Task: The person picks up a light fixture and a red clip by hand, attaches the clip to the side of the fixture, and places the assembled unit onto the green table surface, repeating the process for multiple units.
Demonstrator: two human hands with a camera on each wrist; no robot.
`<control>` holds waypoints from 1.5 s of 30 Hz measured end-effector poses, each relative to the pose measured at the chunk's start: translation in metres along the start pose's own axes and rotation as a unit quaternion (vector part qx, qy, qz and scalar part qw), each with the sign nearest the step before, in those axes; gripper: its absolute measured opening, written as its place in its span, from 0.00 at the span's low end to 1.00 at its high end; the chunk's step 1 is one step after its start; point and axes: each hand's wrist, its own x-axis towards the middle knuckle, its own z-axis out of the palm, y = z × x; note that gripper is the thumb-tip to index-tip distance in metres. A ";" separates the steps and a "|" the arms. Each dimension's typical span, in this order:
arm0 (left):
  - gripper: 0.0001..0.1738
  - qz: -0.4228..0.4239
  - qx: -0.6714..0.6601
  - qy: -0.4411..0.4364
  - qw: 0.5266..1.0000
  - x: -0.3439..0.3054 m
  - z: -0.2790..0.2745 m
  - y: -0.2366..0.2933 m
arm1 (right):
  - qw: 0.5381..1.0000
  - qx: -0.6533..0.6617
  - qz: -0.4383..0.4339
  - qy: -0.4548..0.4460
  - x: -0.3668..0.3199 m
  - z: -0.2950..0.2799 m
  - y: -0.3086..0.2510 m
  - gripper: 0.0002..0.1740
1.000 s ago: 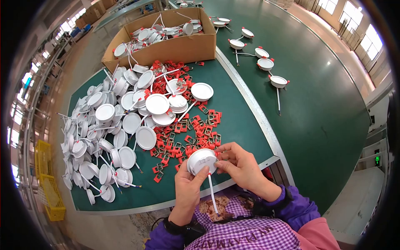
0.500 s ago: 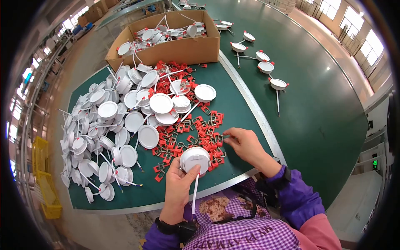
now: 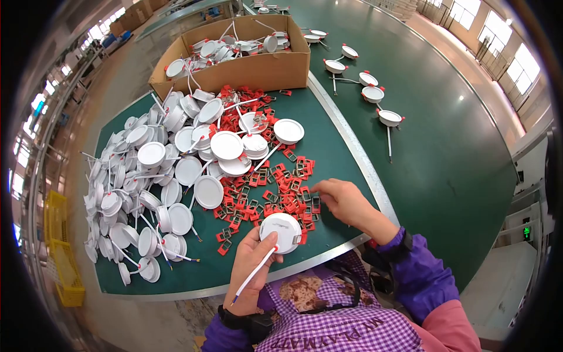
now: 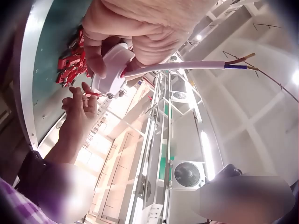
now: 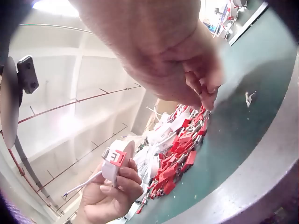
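My left hand [image 3: 251,263] grips a round white downlight [image 3: 280,230] by its edge, thumb on the back face. A white cable [image 3: 253,274] with bare coloured wire ends hangs from the lamp. In the right wrist view, a red spring clip [image 5: 120,159] with a coiled metal spring sits on the lamp's side. My right hand [image 3: 347,204] is at the right edge of a heap of loose red clips [image 3: 287,190], fingers bent and fingertips right at the clips. I cannot tell whether a clip is between them.
Many white downlights [image 3: 151,154] are piled on the left of the green table [image 3: 346,152]. An open cardboard box [image 3: 246,67] of lamps stands behind. Across a metal rail [image 3: 346,129], clipped lamps [image 3: 390,118] lie in a line. Yellow crates [image 3: 67,267] stand at floor level.
My right hand has left the lamp and moved up and right to the red clips. The left hand has turned the lamp, so its cable now points down-left and a clip shows on its right side.
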 end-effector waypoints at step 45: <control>0.18 0.170 0.293 0.069 0.938 -0.011 0.045 -0.010 | 0.978 0.060 -0.143 0.142 -0.043 0.010 -0.055 0.08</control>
